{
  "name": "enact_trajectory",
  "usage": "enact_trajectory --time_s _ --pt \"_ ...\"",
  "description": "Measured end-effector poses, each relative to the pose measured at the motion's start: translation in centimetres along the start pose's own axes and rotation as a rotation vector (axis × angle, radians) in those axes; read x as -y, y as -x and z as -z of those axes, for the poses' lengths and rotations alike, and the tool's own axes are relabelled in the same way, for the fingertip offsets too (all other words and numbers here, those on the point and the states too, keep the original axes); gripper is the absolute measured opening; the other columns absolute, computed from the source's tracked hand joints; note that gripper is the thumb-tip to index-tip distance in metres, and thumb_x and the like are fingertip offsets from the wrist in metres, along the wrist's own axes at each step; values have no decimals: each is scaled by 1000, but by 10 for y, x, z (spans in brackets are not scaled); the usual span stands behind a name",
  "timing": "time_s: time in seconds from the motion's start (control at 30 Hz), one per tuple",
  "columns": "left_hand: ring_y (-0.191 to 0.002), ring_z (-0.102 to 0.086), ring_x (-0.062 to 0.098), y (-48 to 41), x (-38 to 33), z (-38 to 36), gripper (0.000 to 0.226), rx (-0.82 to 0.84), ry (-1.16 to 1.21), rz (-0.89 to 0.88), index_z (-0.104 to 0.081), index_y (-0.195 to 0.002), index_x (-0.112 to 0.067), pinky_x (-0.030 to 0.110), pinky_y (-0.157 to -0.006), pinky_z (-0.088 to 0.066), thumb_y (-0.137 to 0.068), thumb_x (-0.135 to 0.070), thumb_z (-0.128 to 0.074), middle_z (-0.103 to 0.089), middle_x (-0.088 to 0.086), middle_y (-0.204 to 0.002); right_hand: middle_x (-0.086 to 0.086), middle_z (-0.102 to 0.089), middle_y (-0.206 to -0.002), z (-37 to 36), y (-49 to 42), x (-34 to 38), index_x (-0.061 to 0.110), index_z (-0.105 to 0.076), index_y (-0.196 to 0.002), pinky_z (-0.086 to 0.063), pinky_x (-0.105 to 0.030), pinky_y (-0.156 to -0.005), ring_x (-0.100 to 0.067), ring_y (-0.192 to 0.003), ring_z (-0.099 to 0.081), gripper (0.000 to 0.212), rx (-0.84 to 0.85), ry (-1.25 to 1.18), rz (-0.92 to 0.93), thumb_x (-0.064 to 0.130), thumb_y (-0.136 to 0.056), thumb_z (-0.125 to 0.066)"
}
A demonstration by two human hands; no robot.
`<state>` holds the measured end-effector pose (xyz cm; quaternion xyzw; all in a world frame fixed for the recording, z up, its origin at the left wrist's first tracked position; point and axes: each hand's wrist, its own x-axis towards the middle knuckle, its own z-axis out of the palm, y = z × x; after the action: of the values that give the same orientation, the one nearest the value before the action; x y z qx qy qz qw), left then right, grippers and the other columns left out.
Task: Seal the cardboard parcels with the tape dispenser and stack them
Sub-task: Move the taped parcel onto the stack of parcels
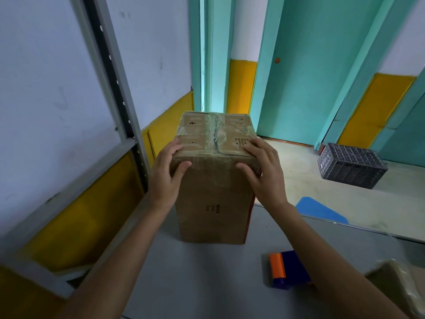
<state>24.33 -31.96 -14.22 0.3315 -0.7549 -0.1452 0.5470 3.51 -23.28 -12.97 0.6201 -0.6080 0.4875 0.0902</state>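
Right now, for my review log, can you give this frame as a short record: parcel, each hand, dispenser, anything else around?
parcel: cardboard parcel stands upright on the grey table, top seam taped
left hand: grips the parcel's upper left corner
right hand: grips the upper right corner, fingers on top, thumb on the front
tape dispenser: orange and blue, lying on the table, untouched
second parcel: partly in view, lower right
floor: dark plastic crate near the far wall
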Motion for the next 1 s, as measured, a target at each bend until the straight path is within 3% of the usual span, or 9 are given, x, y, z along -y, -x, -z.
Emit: enact_trajectory --time_s 0.17,0.27,0.37,0.47,0.57,0.67,0.8,0.93,1.0 --pt "-123 -37 4 1 0 -10 44 -48 -37 -67 -44 -122 -12 23 -103 -34 -94 -45 -41 -48 8 -130 -2 -51 -132 2 -2 3 18 -59 -116 -37 -25 -101 -15 -124 -43 47 35 -19 -13 51 -83 -53" --pt "-114 -50 1 -4 -24 3 52 12 434 200 -52 -115 -18 19 -93 -41 -91 -59 -32 -58 -12 -118 8 -60 -116 23 -15 10 26 -68 -91 -41 -30 -93 1 -111 -51 42 83 -525 -381 55 -92 -38" --pt "-106 -57 9 -26 -19 18 48 3 742 530 -55 -118 -31 30 -89 -43 -97 -52 -17 -66 -11 -97 5 -65 -101 25 -23 16 19 -70 -85 -37 -15 -92 5 -100 -55 51 -36 -499 -425 45 -98 -28" --pt "-107 -52 10 -27 -26 5 45 -72 534 489 -64 -103 -30 24 -97 -39 -95 -53 -27 -58 -6 -107 8 -55 -93 -6 -19 33 10 -69 -89 -27 1 -77 -4 -92 -46 44 -180 -279 -387 38 -94 -36" --pt "-93 -57 -1 -24 -39 -22 42 -359 353 515 -68 -82 -15 0 -74 -36 -100 -32 -34 -66 -1 -107 0 -58 -92 -25 -20 38 5 -69 -89 -30 -1 -75 -12 -92 -47 40 -343 -229 -411 35 -91 -44" --pt "-66 -53 -20 -31 -38 -30 42 -497 291 563 -70 -79 -5 0 -60 -36 -100 -24 -39 -66 -9 -97 -1 -61 -93 -26 -23 38 2 -68 -89 -37 0 -71 0 -84 -54 26 -376 -294 -408 21 -94 -52" --pt "-62 -50 -21 -27 -39 -29 41 -458 261 533 -72 -87 -6 2 -54 -37 -99 -28 -40 -59 -38 -67 5 -61 -85 -27 -20 40 2 -67 -93 -37 1 -66 17 -79 -54 25 -364 -287 -415 15 -98 -47" --pt "-67 -55 -3 -26 -33 -14 26 -298 184 418 -69 -90 -16 3 -55 -37 -97 -24 -46 -68 -1 -91 9 -59 -87 -19 -20 39 7 -70 -89 -34 3 -70 16 -78 -52 41 -344 -251 -478 22 -102 -34" --pt "-76 -53 -4 -28 -34 -6 21 -175 137 351 -69 -97 -14 -1 -64 -38 -95 -22 -50 -64 -5 -93 11 -59 -88 -11 -21 41 10 -72 -87 -31 4 -71 7 -77 -52 48 -332 -218 -531 27 -103 -30"
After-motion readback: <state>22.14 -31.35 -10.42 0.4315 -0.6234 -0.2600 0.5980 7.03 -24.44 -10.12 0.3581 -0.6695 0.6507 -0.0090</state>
